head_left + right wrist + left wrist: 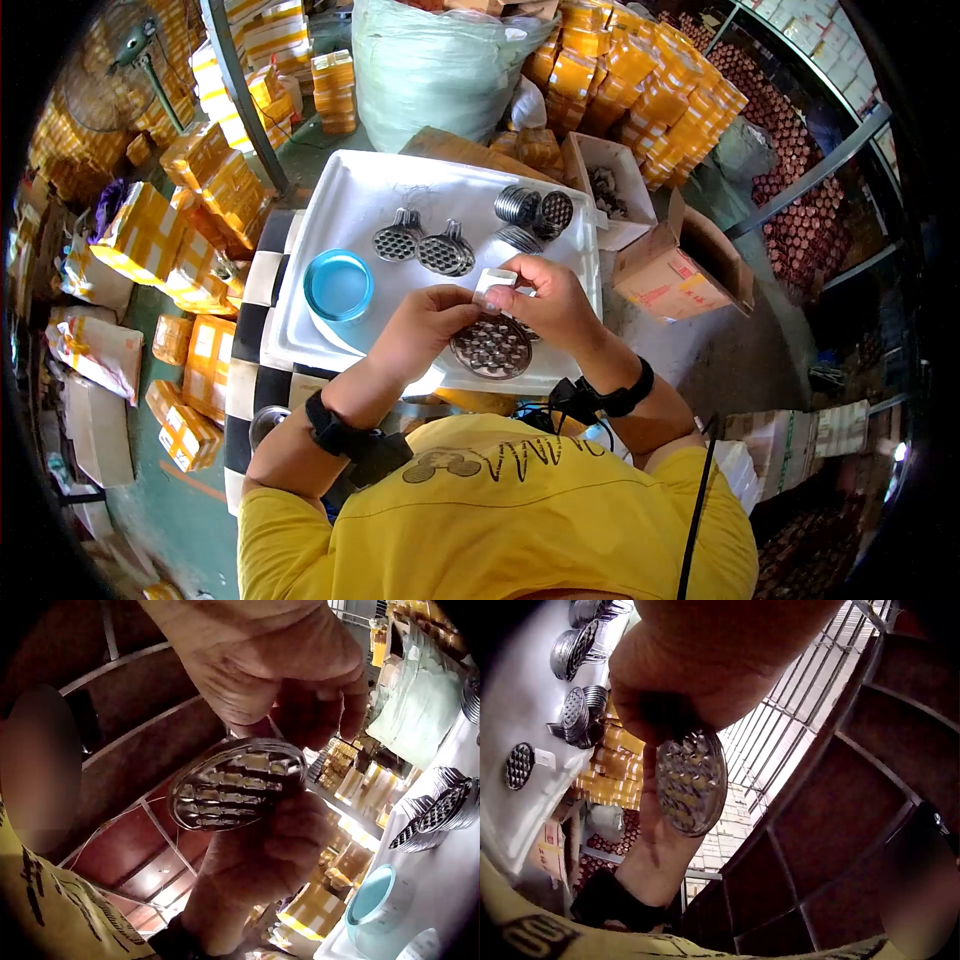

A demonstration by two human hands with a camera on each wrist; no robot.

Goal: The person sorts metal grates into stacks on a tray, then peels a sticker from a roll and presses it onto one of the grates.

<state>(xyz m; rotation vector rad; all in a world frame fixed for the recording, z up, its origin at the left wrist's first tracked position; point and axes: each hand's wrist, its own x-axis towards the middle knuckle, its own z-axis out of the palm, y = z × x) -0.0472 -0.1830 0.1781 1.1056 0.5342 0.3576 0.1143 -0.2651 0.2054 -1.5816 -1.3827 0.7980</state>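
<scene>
Both hands are together over the near edge of a white foam tray (pixel 330 180). Between them hangs a round, shiny disc with a honeycomb-like face (pixel 492 347). My left hand (pixel 432 322) pinches the disc at its upper edge. A small white tag (pixel 494 281) stands above the disc, and my right hand (pixel 550 302) pinches it between thumb and fingers. In the right wrist view the disc (pixel 238 787) tilts between the two hands, its upper rim partly hidden. Beyond the hands, similar discs with handle-like loops (pixel 445 252) lie on the tray.
A blue round tub (pixel 338 285) stands at the tray's left. More discs are stacked at its back right (pixel 517 205). An open cardboard box (pixel 680 270) and a white foam box (pixel 610 185) sit to the right. A large pale sack (pixel 435 75) stands behind.
</scene>
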